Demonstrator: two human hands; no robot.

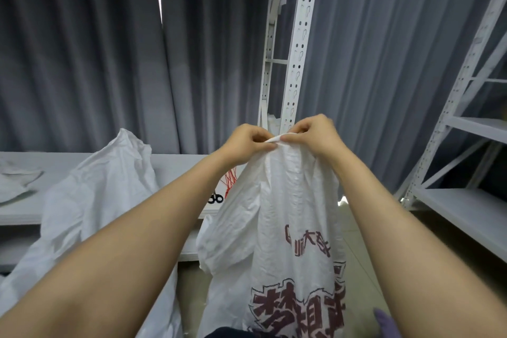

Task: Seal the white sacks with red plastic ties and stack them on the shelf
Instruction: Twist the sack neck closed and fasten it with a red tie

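Both hands meet at the same spot: the left hand [248,141] and the right hand [315,133] each have their fingers curled in, thumb against fingertips, so the grip is a tight pinch on the gathered top of the printed white sack [288,214], with a short rolled strip of the cloth stretched between the two pinches. The sack hangs straight down from the grip, creased and narrow at the top and wider below, with dark red characters printed on its lower half; its bottom runs out of view at the lower edge. Just below and left of the grip, partly hidden behind the left wrist, a bundle of red plastic ties [230,179] lies on the low shelf board [181,170], and the black loops of a pair of scissors [215,198] lie beside the bundle, slightly lower. Further left of the grip stands a second white sack [96,189], slumped and open-topped, leaning against the front of that board. Far left on the board lies a flat empty sack [16,182]. Directly behind and above the grip rises a white perforated shelf upright [300,49], and a grey pleated curtain [82,63] fills the background on both sides of it. Well to the right of the grip is another white shelving unit [466,129]. Below the right forearm, pale floor [359,263] shows, and a purple object [384,320] that cannot be identified sits at the bottom edge.
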